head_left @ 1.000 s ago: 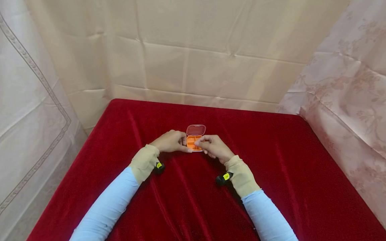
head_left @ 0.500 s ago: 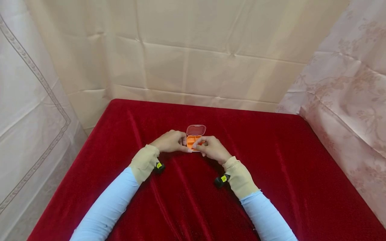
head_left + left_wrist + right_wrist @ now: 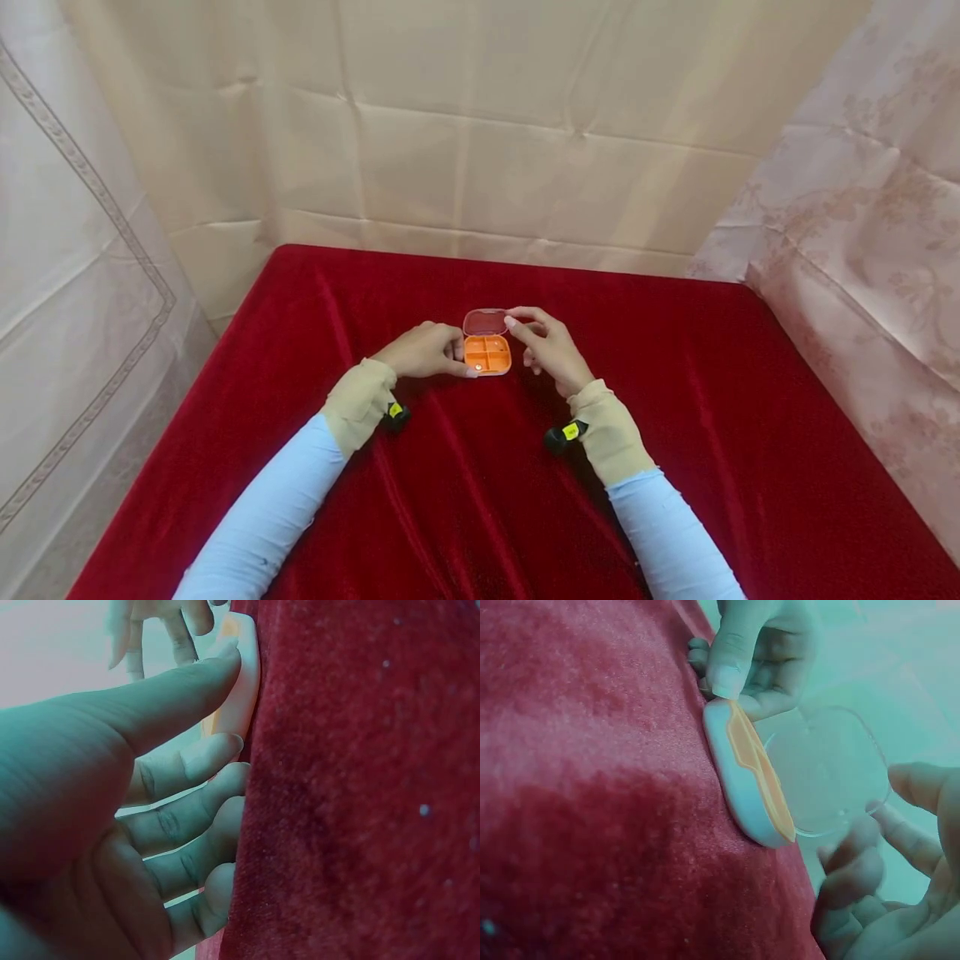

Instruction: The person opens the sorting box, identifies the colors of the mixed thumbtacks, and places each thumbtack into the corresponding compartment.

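A small pill box (image 3: 487,355) with an orange, four-way divided inside and a white outer shell lies on the red cloth. Its clear lid (image 3: 486,322) stands raised at the far side. A small pale piece (image 3: 478,367) sits in the near left compartment; tiny specks show in the far right one. My left hand (image 3: 423,352) holds the box at its left side, thumb on the near left corner. At the lid's right edge, my right hand (image 3: 551,346) has thumb and forefinger on either side of the rim (image 3: 887,787), while its other fingers are loosely curled.
Red velvet cloth (image 3: 675,433) covers the table. A beige curtain (image 3: 480,150) hangs behind its far edge, with pale patterned drapes at left and right. A dark wrist camera sits under each wrist.
My right hand has left the inside of the pill box and moved up and right to the lid's edge. The compartments are uncovered to view. My left hand stays put.
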A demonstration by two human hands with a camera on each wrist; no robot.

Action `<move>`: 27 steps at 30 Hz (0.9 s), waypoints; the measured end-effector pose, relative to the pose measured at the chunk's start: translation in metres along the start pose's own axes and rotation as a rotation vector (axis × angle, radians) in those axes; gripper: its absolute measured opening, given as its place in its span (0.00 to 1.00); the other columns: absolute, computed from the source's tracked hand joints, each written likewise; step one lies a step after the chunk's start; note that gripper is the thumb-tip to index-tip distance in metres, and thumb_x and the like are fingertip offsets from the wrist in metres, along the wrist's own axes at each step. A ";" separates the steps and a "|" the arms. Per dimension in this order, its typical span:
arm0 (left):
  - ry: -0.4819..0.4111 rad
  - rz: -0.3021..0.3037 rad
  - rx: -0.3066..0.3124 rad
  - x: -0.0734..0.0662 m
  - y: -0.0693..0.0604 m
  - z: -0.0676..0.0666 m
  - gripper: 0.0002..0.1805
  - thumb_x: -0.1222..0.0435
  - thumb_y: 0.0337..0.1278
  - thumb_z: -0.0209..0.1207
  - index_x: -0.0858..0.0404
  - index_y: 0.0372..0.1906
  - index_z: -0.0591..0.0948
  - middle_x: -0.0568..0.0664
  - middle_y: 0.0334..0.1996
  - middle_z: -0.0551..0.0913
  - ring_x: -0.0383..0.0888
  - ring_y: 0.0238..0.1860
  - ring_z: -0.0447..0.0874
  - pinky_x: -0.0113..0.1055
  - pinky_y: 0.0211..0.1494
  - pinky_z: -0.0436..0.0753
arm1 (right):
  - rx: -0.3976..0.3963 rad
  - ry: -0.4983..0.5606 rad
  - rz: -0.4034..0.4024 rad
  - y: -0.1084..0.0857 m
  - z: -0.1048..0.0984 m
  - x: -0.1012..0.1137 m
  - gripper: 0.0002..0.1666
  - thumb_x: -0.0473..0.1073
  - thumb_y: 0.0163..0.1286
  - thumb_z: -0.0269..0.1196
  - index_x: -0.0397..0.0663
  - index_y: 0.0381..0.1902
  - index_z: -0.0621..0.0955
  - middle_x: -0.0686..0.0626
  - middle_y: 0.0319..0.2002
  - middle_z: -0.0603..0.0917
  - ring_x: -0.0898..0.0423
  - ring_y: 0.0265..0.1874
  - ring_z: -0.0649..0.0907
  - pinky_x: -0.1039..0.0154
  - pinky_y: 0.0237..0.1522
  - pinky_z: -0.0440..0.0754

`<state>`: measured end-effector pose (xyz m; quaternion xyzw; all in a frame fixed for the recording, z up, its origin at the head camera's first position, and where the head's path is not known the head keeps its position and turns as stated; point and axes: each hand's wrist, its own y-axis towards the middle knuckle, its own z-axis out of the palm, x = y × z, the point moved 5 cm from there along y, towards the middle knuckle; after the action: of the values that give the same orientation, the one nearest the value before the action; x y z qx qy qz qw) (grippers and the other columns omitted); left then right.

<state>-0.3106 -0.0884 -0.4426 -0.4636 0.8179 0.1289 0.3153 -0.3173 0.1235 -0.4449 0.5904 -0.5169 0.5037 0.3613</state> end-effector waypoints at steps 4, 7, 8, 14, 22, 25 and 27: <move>-0.002 -0.004 -0.001 0.001 0.001 0.001 0.16 0.53 0.56 0.75 0.58 0.35 0.82 0.46 0.28 0.82 0.41 0.31 0.77 0.35 0.38 0.77 | 0.034 -0.046 -0.002 -0.001 0.000 0.000 0.24 0.60 0.73 0.65 0.50 0.56 0.80 0.36 0.53 0.83 0.55 0.22 0.78 0.66 0.20 0.73; -0.004 -0.009 0.000 0.001 0.001 0.003 0.16 0.53 0.56 0.75 0.58 0.35 0.81 0.46 0.29 0.82 0.41 0.31 0.77 0.35 0.38 0.77 | 0.092 -0.117 -0.016 -0.001 -0.002 0.000 0.22 0.57 0.73 0.67 0.49 0.53 0.81 0.39 0.51 0.84 0.52 0.25 0.82 0.64 0.21 0.76; -0.006 -0.010 0.002 0.001 0.001 0.003 0.16 0.52 0.56 0.75 0.58 0.35 0.81 0.46 0.29 0.82 0.41 0.31 0.77 0.35 0.38 0.77 | 0.114 -0.146 -0.021 -0.002 -0.002 0.000 0.20 0.55 0.72 0.68 0.49 0.53 0.81 0.41 0.51 0.85 0.51 0.26 0.83 0.63 0.21 0.77; -0.014 -0.002 0.007 0.003 -0.001 0.003 0.17 0.53 0.55 0.75 0.58 0.35 0.82 0.46 0.30 0.82 0.41 0.32 0.77 0.35 0.38 0.77 | 0.235 -0.280 -0.051 -0.002 0.001 -0.002 0.15 0.45 0.68 0.73 0.50 0.48 0.83 0.51 0.60 0.82 0.48 0.30 0.86 0.59 0.24 0.81; -0.005 -0.002 -0.013 0.003 0.000 0.001 0.17 0.53 0.53 0.77 0.59 0.33 0.82 0.46 0.28 0.81 0.41 0.31 0.77 0.35 0.38 0.77 | 0.220 -0.448 -0.070 -0.003 0.007 -0.003 0.19 0.42 0.60 0.78 0.52 0.46 0.81 0.49 0.55 0.83 0.53 0.26 0.83 0.58 0.27 0.83; -0.002 0.001 -0.019 0.002 0.000 0.001 0.17 0.54 0.53 0.77 0.59 0.32 0.82 0.46 0.27 0.81 0.41 0.30 0.76 0.35 0.37 0.77 | 0.221 -0.488 -0.090 -0.004 0.009 -0.001 0.24 0.43 0.61 0.78 0.55 0.53 0.80 0.49 0.58 0.82 0.53 0.25 0.83 0.58 0.28 0.83; 0.003 -0.002 -0.022 0.001 0.000 0.001 0.17 0.53 0.53 0.77 0.59 0.32 0.81 0.46 0.27 0.81 0.41 0.30 0.76 0.35 0.37 0.76 | 0.238 -0.534 -0.120 -0.005 0.011 0.000 0.29 0.43 0.61 0.78 0.56 0.59 0.79 0.48 0.56 0.83 0.54 0.25 0.83 0.59 0.29 0.83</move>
<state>-0.3106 -0.0886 -0.4445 -0.4680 0.8166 0.1367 0.3091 -0.3102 0.1141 -0.4471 0.7698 -0.4950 0.3653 0.1699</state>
